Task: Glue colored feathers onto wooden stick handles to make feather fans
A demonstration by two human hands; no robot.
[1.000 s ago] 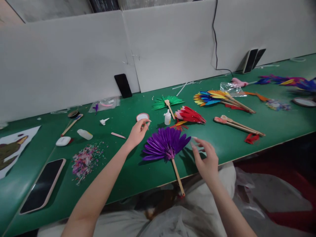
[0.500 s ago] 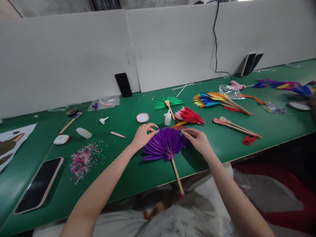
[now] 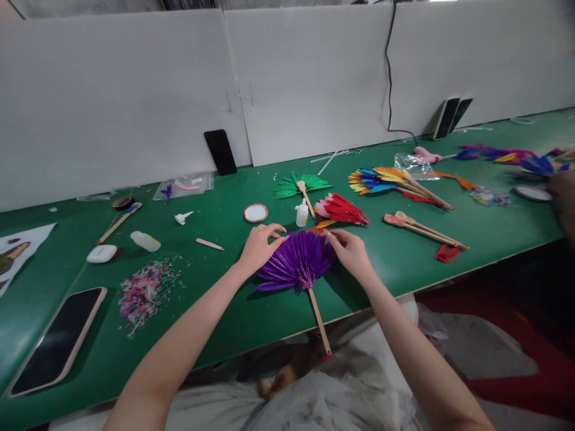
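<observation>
A purple feather fan [image 3: 296, 260] lies spread on the green table, its wooden handle reaching over the front edge toward me. My left hand [image 3: 263, 246] pinches the feathers at the fan's upper left edge. At the upper right edge, the thumb and fingers of my right hand [image 3: 348, 248] are closed on the feather tips. Just beyond the fan stand a small white glue bottle [image 3: 302, 214] and, lying down, a red feather bundle [image 3: 344, 209]. A green feather fan [image 3: 302, 185] rests farther back.
To the left are a phone [image 3: 58, 341], a pile of feather scraps [image 3: 146, 293], a lying bottle [image 3: 145, 240] and a pink tool [image 3: 209, 244]. On the right lie a multicoloured fan [image 3: 381, 179] and wooden sticks [image 3: 424, 230]. A person's hand [image 3: 563, 194] shows at the right edge.
My right hand has moved slightly left along the fan's top edge. The whole view has shifted a little, so the table things appear farther left.
</observation>
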